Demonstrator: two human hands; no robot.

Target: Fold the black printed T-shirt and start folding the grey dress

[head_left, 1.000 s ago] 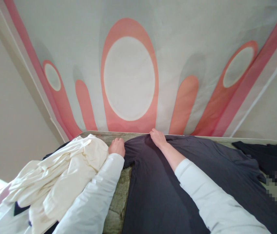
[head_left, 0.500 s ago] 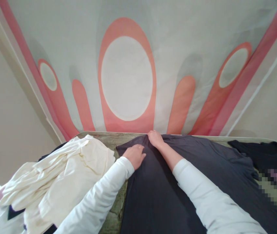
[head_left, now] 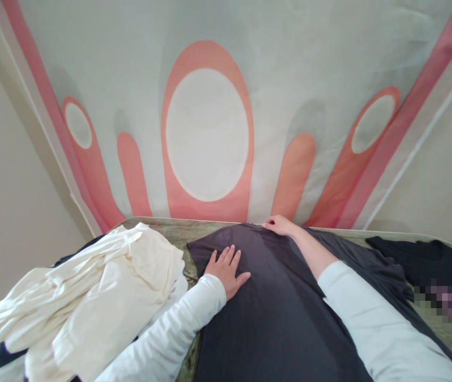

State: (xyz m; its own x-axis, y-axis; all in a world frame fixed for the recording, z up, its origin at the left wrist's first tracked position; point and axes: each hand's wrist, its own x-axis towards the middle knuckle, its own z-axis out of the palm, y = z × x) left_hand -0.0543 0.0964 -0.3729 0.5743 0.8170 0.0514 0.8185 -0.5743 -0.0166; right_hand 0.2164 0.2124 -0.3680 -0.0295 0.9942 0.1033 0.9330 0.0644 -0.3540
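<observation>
Head view. We are pressing the left hand [head_left: 226, 269], open with fingers spread, flat on the dark grey garment [head_left: 273, 318]. The right hand [head_left: 279, 225] is resting on its far edge, beyond the left; we cannot tell whether it is pinching cloth. The garment is lying under both hands on the worktop [head_left: 170, 229], long axis running away from us. A cream heap [head_left: 102, 286] is lying left of the left hand, and a black garment [head_left: 420, 260] right of the right.
</observation>
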